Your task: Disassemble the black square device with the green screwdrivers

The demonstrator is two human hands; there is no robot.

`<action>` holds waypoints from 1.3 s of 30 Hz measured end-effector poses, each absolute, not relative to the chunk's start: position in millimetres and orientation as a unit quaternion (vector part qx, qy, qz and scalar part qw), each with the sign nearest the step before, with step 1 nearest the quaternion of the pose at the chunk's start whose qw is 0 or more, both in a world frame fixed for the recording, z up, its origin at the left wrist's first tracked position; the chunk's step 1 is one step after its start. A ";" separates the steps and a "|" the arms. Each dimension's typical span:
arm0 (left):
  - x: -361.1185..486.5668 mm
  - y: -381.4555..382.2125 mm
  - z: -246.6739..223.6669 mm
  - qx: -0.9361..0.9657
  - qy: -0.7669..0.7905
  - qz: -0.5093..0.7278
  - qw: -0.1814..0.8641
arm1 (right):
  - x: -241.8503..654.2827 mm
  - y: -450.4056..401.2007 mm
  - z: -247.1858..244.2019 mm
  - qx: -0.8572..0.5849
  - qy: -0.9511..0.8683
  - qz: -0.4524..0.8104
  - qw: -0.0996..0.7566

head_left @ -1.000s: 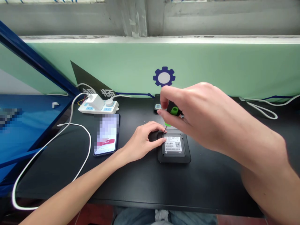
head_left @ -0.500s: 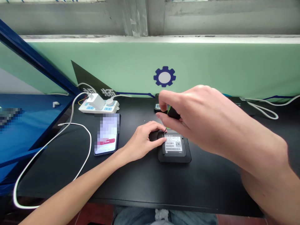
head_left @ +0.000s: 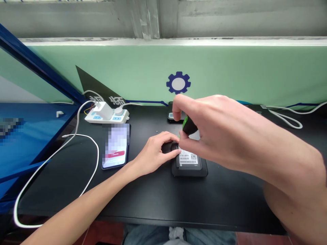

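Observation:
My right hand [head_left: 212, 136] is shut on a small screwdriver with a black and green handle [head_left: 189, 125], and its shaft is hidden behind my fingers. The hand hangs over the top edge of a flat black square device [head_left: 189, 173] with a white barcode and QR label [head_left: 187, 157]. My left hand [head_left: 155, 153] lies against the device's left side, fingertips at its upper left corner. A small dark round part [head_left: 174, 117] sits on the table behind the device, partly hidden by my right thumb.
A white power strip [head_left: 106, 116] with a white charger [head_left: 103, 110] stands at the back left of the black table [head_left: 230, 194]. A phone with a blurred screen [head_left: 115, 146] lies beside my left hand. White cables [head_left: 287, 119] run along both sides.
My right hand has dropped toward the device, bringing the screwdriver lower and covering the label's upper part. My left hand has stayed in place.

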State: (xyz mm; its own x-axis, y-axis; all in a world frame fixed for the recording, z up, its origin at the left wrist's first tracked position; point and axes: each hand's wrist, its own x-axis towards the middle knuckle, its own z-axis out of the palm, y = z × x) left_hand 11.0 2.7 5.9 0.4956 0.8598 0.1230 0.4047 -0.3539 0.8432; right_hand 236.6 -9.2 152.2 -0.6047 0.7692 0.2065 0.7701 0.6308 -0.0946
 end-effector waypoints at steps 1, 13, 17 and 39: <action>11.2 2.6 6.5 0.769 0.411 0.288 0.396 | 236.3 -10.0 153.1 -0.430 -0.896 -0.005 0.110; 10.7 3.7 3.7 0.779 0.404 0.290 0.383 | 238.5 -10.5 153.9 -0.421 -0.901 -0.013 0.105; 9.8 4.3 1.4 0.779 0.398 0.293 0.386 | 241.4 -10.1 154.1 -0.421 -0.898 -0.036 0.119; 10.2 4.4 2.2 0.781 0.396 0.297 0.381 | 237.2 -9.3 155.7 -0.427 -0.898 -0.036 0.104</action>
